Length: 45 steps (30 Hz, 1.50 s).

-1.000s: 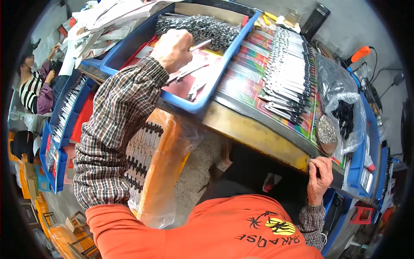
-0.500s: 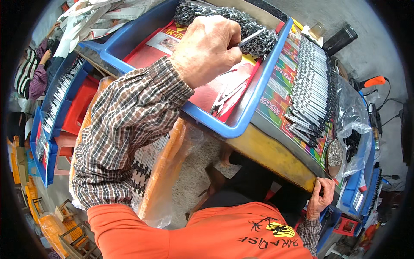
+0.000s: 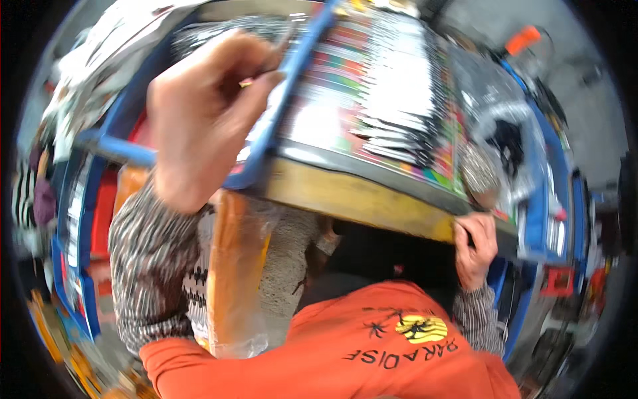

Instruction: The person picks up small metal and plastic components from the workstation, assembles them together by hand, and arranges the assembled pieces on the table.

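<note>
My left hand [image 3: 206,113], smeared by motion, is raised over the blue plastic tray [image 3: 266,130]. Its thumb and fingers pinch a slim, pale pen-like stick [image 3: 290,36] that points up and away. At the back of the tray lies a heap of small black and clear parts [image 3: 232,28], partly behind the hand. To the right, many white pens with black ends [image 3: 399,80] lie in a dense row on colourful printed card [image 3: 325,93]. My right hand [image 3: 475,249] curls its fingers over the yellow-faced table edge [image 3: 365,203] near the corner.
By the right hand is a dish of small silvery parts [image 3: 480,169]. Clear plastic bags [image 3: 515,130] and another blue tray [image 3: 555,199] lie beyond. A plastic-wrapped orange board [image 3: 232,279] stands below my left arm. Crumpled paper [image 3: 106,63] is at far left.
The view has swung, so the table and tray sit further left. My left hand, holding the stick, has turned more upright and blurred. My right hand stays on the table edge.
</note>
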Each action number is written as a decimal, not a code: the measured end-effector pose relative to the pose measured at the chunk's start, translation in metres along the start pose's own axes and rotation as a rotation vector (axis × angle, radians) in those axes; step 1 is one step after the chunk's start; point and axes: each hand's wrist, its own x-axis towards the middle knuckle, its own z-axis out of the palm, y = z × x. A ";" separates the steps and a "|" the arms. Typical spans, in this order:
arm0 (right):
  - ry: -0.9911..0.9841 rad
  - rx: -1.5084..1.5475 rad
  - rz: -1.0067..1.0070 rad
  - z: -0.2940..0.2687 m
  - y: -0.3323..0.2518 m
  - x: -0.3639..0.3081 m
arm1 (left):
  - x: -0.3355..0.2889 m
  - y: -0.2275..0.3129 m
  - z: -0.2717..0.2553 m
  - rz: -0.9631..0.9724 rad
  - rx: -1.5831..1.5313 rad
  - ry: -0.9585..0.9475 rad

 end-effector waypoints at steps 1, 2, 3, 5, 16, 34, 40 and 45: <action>0.027 0.013 -0.013 0.002 0.001 0.001 | -0.005 0.009 0.010 0.055 -0.048 -0.010; 0.015 0.017 -0.025 0.000 0.005 0.002 | -0.008 0.018 0.018 0.112 -0.104 -0.019; -0.008 0.032 -0.036 -0.003 0.006 0.003 | -0.011 0.032 0.023 0.033 -0.113 -0.102; -0.019 0.105 -0.045 -0.007 0.010 0.001 | -0.022 0.047 0.033 -0.056 -0.131 -0.215; 0.186 -0.028 0.020 -0.076 0.051 -0.035 | -0.060 0.076 0.119 -0.105 -0.380 -0.439; -0.124 -0.389 0.556 -0.202 0.247 -0.019 | -0.082 0.108 0.166 -0.172 -0.435 -0.522; -0.299 -0.501 0.624 -0.197 0.253 -0.012 | -0.085 0.109 0.169 -0.186 -0.444 -0.540; -0.343 -0.439 0.701 -0.203 0.254 -0.007 | -0.088 0.107 0.173 -0.247 -0.494 -0.569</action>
